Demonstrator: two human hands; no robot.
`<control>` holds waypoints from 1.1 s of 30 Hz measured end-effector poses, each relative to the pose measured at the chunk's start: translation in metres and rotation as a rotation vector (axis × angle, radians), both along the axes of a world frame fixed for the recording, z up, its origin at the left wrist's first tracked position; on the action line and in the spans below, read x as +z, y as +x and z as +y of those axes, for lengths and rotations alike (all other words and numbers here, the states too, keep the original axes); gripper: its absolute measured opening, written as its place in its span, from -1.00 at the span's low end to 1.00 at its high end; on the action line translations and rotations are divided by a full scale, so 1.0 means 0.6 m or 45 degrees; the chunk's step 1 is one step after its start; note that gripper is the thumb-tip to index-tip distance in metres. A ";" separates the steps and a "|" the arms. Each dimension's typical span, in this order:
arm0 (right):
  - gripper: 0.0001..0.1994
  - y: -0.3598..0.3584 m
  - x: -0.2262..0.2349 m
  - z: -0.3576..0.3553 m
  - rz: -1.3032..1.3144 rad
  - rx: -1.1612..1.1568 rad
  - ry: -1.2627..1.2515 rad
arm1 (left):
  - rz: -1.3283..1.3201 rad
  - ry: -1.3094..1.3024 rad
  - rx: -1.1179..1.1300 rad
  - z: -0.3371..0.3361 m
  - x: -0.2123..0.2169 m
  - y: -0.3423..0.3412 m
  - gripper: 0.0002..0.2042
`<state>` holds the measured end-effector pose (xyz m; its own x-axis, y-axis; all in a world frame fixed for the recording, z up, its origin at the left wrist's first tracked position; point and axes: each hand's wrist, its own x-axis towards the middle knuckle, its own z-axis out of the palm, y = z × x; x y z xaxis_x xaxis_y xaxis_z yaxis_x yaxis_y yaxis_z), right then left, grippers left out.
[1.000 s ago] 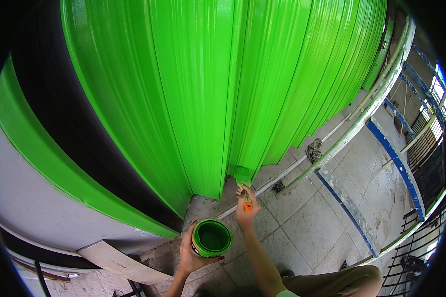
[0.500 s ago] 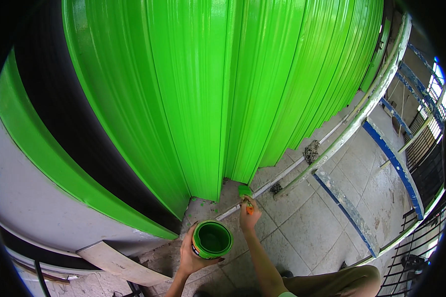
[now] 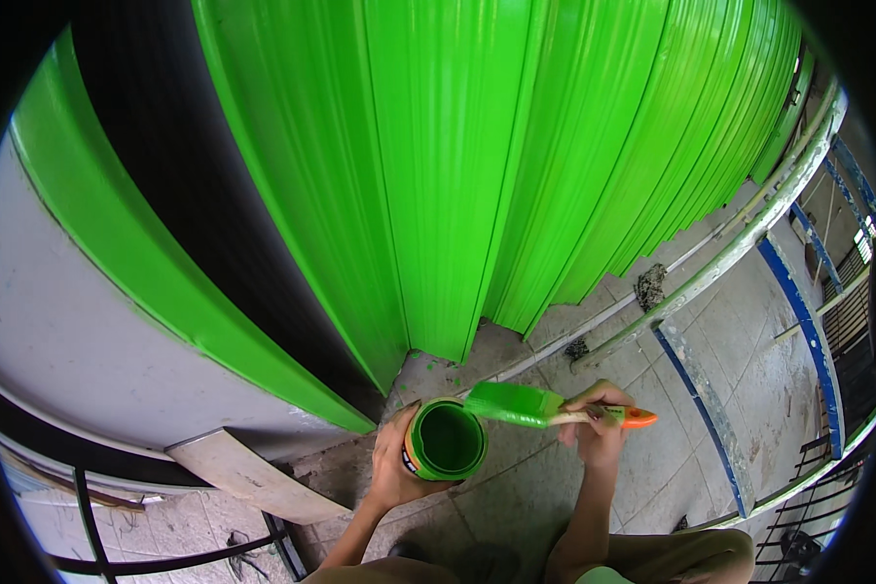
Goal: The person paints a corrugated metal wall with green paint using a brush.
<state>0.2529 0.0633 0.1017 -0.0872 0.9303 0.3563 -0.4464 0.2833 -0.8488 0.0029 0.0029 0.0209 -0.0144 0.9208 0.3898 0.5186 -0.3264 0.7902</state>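
My left hand [image 3: 395, 465] is wrapped round the side of an open paint can [image 3: 442, 478], which has green paint inside and green smears on its rim. In my right hand [image 3: 599, 428] is a paintbrush [image 3: 572, 415], gripped by its pale handle with an orange end. The brush lies nearly level, its green-coated bristles pointing left beside the can's upper right rim. Beyond my hands stands a folding metal door [image 3: 438, 195] of tall ribbed panels, coated in glossy bright green.
A ladder [image 3: 715, 250] with blue rungs and paint-spotted rails curves along the right. On the left are a green door frame [image 3: 195, 321], a pale wall [image 3: 78, 292] and a leaning board [image 3: 253, 475]. Grey tiles [image 3: 516, 487] cover the floor, with a dark clump [image 3: 650, 286] beside the door.
The paintbrush has come up from the foot of the door to the can, turning from upright to nearly level. My left hand still holds the can. The view has shifted left.
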 end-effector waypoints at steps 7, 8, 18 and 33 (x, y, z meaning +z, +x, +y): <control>-0.84 -0.058 0.053 -0.009 -1.162 0.172 0.307 | 0.193 0.382 -0.084 0.008 0.028 -0.011 -0.09; -0.84 -0.069 0.054 -0.006 -1.159 0.180 0.305 | 0.261 0.425 -0.088 0.006 0.033 -0.012 -0.13; -0.82 -0.106 0.044 -0.006 -1.294 0.393 0.445 | 0.288 0.476 -0.072 -0.006 0.045 -0.017 -0.22; -0.92 -0.099 0.042 -0.007 -1.278 0.450 0.462 | 0.263 0.472 -0.047 -0.006 0.043 -0.019 -0.19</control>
